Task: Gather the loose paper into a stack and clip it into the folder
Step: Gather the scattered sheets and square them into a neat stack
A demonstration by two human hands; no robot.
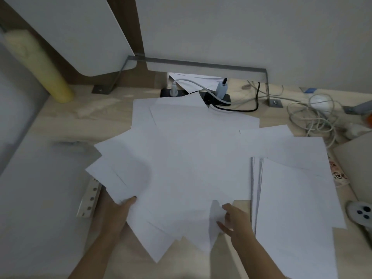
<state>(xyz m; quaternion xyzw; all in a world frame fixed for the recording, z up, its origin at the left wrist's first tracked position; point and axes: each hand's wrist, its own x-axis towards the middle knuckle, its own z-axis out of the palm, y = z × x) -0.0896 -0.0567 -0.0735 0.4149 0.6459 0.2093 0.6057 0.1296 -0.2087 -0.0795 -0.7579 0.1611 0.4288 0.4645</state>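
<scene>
Several loose white sheets (191, 154) lie fanned out and overlapping across the middle of the wooden desk. My left hand (118, 212) grips the near left edge of the fan, thumb on top of the sheets. My right hand (235, 220) pinches the near edge of the sheets at the lower middle. A thicker, roughly squared stack of paper (291, 208) lies to the right of my right hand. A pale folder (40, 198) lies flat at the left, with a punched binding strip (89, 198) beside it, close to my left hand.
A black power strip (217, 97) with plugs sits behind the paper, and tangled white cables (314, 117) lie at the back right. A yellow roll (40, 63) leans at the back left. A small grey device (360, 213) lies at the right edge.
</scene>
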